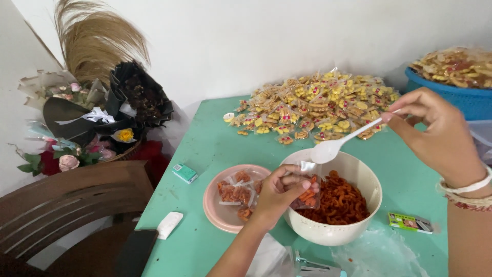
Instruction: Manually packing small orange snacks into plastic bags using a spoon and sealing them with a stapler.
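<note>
Left hand (281,189): my fingers pinch a small clear packet (306,191) part-filled with orange snacks, over the white bowl's (328,232) near rim.
Right hand (434,134): my fingertips pinch the white spoon (344,141), its scoop just above the packet.
Pink plate (215,209): filled packets, left of my left fingers.

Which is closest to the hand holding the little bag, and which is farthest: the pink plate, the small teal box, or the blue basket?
From the left hand:
1. Pink plate, right beside it on its left.
2. Small teal box, farther left on the green table.
3. Blue basket, far off at the table's back right corner.
</note>
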